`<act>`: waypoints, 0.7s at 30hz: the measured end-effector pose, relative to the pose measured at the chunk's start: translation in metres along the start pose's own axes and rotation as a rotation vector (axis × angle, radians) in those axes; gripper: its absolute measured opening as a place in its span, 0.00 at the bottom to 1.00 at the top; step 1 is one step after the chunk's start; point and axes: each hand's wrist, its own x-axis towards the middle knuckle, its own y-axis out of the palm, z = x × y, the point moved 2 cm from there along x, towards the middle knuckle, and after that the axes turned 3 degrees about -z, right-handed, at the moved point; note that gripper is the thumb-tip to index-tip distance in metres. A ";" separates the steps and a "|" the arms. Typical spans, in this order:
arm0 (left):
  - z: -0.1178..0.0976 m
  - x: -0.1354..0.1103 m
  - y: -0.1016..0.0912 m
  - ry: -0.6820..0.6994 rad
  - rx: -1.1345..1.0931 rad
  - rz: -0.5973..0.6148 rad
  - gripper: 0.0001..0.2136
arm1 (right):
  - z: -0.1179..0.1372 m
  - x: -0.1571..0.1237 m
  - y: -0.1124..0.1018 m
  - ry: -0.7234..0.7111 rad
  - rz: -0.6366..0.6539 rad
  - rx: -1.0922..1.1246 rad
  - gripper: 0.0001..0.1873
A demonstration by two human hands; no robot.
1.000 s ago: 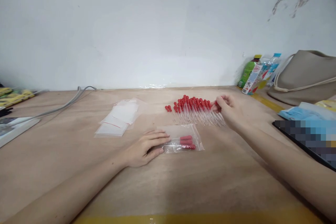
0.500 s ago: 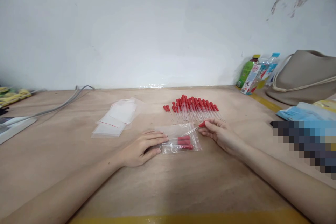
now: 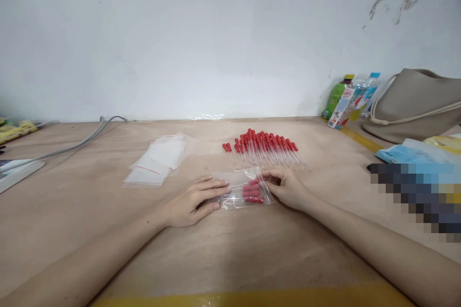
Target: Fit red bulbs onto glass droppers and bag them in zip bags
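A small clear zip bag (image 3: 235,178) lies on the wooden table (image 3: 230,249) with a few red-bulbed droppers (image 3: 252,194) inside. My left hand (image 3: 194,201) lies flat on the bag's left end, fingers stretched out. At the bag's right end my right hand (image 3: 286,187) is pinched on a red-bulbed dropper (image 3: 254,182), its glass tip inside the bag. A row of several more red-bulbed droppers (image 3: 264,146) lies just behind the bag.
A stack of empty zip bags (image 3: 158,160) lies to the left. A grey cable (image 3: 72,146) runs along the back left, with a book (image 3: 14,172) at the left edge. Bottles (image 3: 345,98), a beige bag (image 3: 418,103) and a blue packet (image 3: 414,153) crowd the right.
My right hand took one dropper from the row, carried it toward me and slid it into the bag's right end. My left hand stayed on the bag.
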 end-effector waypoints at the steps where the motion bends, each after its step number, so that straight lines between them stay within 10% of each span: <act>1: 0.000 0.000 0.000 0.001 0.000 -0.002 0.20 | 0.001 -0.001 0.001 0.004 0.009 0.027 0.09; 8: 0.001 0.000 0.000 -0.004 0.006 -0.011 0.20 | -0.006 0.004 -0.006 0.076 0.036 0.159 0.13; 14: 0.000 0.001 0.000 0.052 -0.030 -0.094 0.18 | -0.021 0.051 -0.036 -0.018 -0.274 -0.315 0.08; 21: 0.000 -0.001 0.002 0.030 -0.081 -0.067 0.20 | -0.038 0.108 -0.035 0.049 -0.285 -0.678 0.17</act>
